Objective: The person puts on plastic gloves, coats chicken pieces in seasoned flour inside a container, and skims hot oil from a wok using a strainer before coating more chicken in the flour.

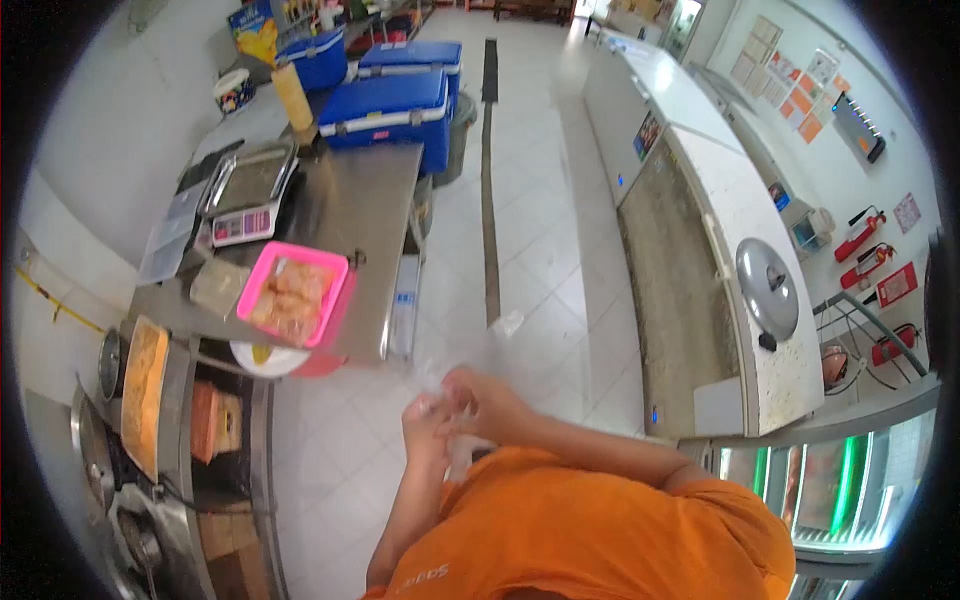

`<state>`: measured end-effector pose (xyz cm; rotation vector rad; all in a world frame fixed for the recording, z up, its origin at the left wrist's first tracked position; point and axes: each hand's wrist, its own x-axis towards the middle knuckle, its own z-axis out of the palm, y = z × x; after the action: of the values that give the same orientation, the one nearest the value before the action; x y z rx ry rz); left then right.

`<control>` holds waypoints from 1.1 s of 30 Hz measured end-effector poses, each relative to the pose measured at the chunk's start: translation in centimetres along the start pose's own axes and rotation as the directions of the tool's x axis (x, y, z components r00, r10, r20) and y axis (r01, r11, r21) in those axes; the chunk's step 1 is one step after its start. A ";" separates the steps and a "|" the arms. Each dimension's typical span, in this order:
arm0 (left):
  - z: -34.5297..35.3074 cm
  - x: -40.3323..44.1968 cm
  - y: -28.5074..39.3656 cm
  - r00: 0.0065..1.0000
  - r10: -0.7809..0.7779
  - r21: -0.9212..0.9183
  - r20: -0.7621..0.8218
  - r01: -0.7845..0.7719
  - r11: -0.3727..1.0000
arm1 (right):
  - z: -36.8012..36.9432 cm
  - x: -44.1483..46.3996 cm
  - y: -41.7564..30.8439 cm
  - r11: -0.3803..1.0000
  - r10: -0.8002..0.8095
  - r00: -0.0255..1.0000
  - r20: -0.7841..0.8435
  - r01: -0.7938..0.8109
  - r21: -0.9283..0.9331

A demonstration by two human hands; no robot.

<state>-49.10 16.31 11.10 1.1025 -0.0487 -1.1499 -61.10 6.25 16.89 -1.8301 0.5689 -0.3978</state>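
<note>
Orange cloth (600, 530) covers the person nearest the camera. In front of it the left hand (427, 415) and right hand (472, 400) come together over the floor (545, 230), fingers curled in on clear plastic (507, 325), perhaps because so flimsy a film handles better between two hands; blur hides which fingertips pinch it. Beyond them, by the near edge of the steel worktop (370, 220), sits a pink tub (340, 285) of raw meat (292, 295), seemingly for easy reach. A clear container (218, 288) is beside it, toward the left edge. Farther back, a scale (243, 226) bears a metal tray (252, 180), likely to hold loads. A blue cooler (388, 112) stands at the far right corner, apparently out of the way.
</note>
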 end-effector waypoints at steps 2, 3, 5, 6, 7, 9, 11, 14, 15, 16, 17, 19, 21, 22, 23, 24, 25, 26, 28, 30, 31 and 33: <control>-0.3 0.5 1.7 0.985 -0.170 0.029 0.031 0.169 0.985 | -0.1 1.9 2.1 0.972 0.109 0.990 0.093 -0.126 0.200; -0.2 1.2 2.3 0.988 -0.155 -0.017 0.027 0.155 0.988 | -0.4 3.1 3.3 0.950 0.087 0.988 0.126 -0.121 0.289; -0.7 2.3 3.3 0.990 -0.144 -0.092 -0.006 0.142 0.986 | -1.8 5.9 4.1 0.881 0.072 0.970 0.231 -0.170 0.442; -1.5 3.4 3.8 0.993 -0.115 -0.084 0.018 0.116 0.990 | -2.9 7.4 4.3 0.842 0.073 0.951 0.300 -0.220 0.493; -2.0 4.5 4.2 0.995 -0.088 -0.076 0.038 0.091 0.993 | -3.7 8.7 4.4 0.796 0.069 0.926 0.371 -0.276 0.539; -1.4 6.4 5.8 0.998 -0.040 -0.065 -0.048 0.037 0.997 | -3.8 11.5 6.0 0.782 0.131 0.937 0.324 -0.299 0.547; 1.1 7.7 8.2 0.966 0.007 -0.060 -0.257 -0.023 0.998 | -4.0 14.4 6.1 0.912 0.062 0.996 0.070 -0.085 0.400; 0.9 12.2 8.7 0.845 0.298 0.160 -0.444 -0.253 0.954 | -5.1 17.8 3.2 0.963 -0.269 0.957 -0.111 0.271 0.000; 1.6 13.1 9.4 0.829 0.368 0.235 -0.422 -0.292 0.927 | -5.9 19.1 1.9 0.965 -0.257 0.963 0.082 0.252 0.068; 2.2 13.7 10.2 0.811 0.434 0.312 -0.393 -0.326 0.892 | -6.1 20.3 1.4 0.967 -0.247 0.931 0.271 0.218 0.131; 2.6 14.2 10.8 0.793 0.492 0.391 -0.359 -0.351 0.851 | -5.7 21.7 1.9 0.976 -0.211 0.932 0.294 0.184 0.120; 3.5 15.2 11.1 0.782 0.556 0.402 -0.282 -0.429 0.809 | -4.2 24.2 3.7 0.990 -0.131 0.929 0.345 0.106 0.089; 3.5 16.4 11.9 0.792 0.564 0.411 -0.232 -0.446 0.795 | -3.9 25.9 3.5 0.983 -0.035 0.941 0.337 -0.028 0.180; 3.0 16.7 12.3 0.813 0.536 0.424 -0.226 -0.413 0.806 | -4.7 26.8 2.0 0.954 0.066 0.907 0.415 -0.179 0.240; 2.4 16.6 12.5 0.835 0.505 0.438 -0.219 -0.378 0.815 | -5.4 27.7 0.9 0.899 0.159 0.855 0.494 -0.331 0.285; 1.6 16.5 12.9 0.895 0.384 0.254 -0.226 -0.326 0.910 | -5.7 28.4 0.5 0.861 0.141 0.794 0.591 -0.393 0.323; 0.9 16.5 13.3 0.947 0.257 0.062 -0.195 -0.250 0.966 | -5.3 28.9 0.9 0.864 0.129 0.758 0.639 -0.402 0.303; 0.6 16.8 13.6 0.983 0.131 -0.127 -0.130 -0.148 0.981 | -4.9 29.5 1.9 0.868 0.118 0.725 0.679 -0.408 0.284; 0.8 18.0 13.9 0.972 0.063 -0.262 -0.225 -0.123 0.957 | -4.5 30.2 2.9 0.877 0.182 0.720 0.670 -0.427 0.221; 0.9 18.5 15.0 0.945 0.068 -0.280 -0.321 -0.163 0.946 | -3.8 30.9 3.3 0.873 0.317 0.749 0.582 -0.470 0.130; 0.6 18.7 15.6 0.923 0.097 -0.203 -0.373 -0.183 0.962 | -2.8 31.2 6.0 0.985 0.122 0.932 0.341 -0.155 0.071; -0.9 19.1 16.4 0.867 0.144 -0.021 -0.476 -0.175 0.984 | -1.8 30.6 6.9 0.995 -0.079 0.996 -0.035 0.077 -0.056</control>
<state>-28.19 2.33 13.20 1.2719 0.2741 -0.7033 -38.02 -14.13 10.71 -1.9050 0.5394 -0.4731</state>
